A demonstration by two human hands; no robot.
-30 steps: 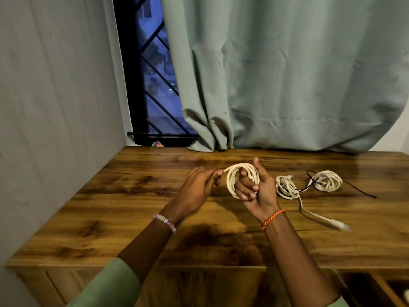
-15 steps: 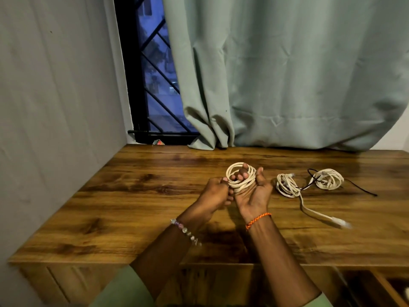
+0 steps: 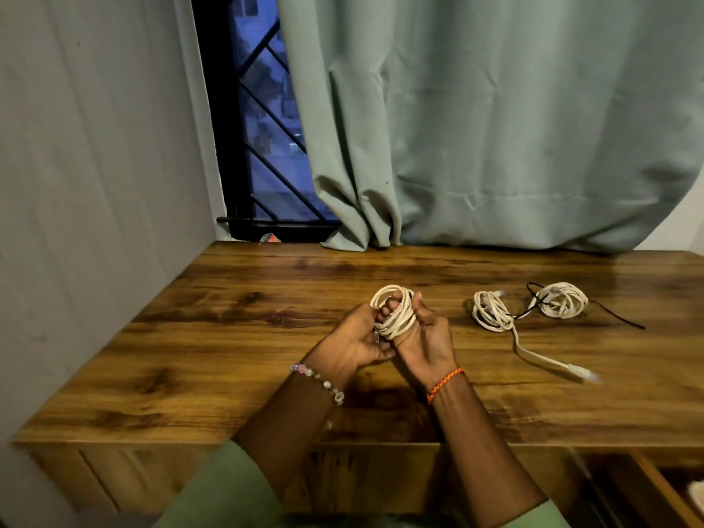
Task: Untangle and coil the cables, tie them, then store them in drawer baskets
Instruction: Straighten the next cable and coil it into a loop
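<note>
A coiled white cable [image 3: 396, 312] is wound round the fingers of my right hand [image 3: 426, 341], held above the wooden desk [image 3: 228, 337]. My left hand [image 3: 352, 342] presses against it from the left and pinches the cable's end with its metal plug at the coil's lower left. Two more white coils lie on the desk to the right: a nearer one [image 3: 491, 310] with a loose tail ending in a plug [image 3: 579, 375], and a farther one [image 3: 562, 304] tangled with a thin black cord [image 3: 621, 318].
A grey wall bounds the desk on the left. A green curtain [image 3: 495, 146] and a barred window [image 3: 263, 127] stand behind it. An open drawer [image 3: 663, 489] shows at the lower right under the desk's front edge. A small object [image 3: 269, 238] lies on the sill.
My left hand moved right from beside the coil and closed in against my right hand, now pinching the cable end. The coil has turned from upright to wrapped round my right fingers.
</note>
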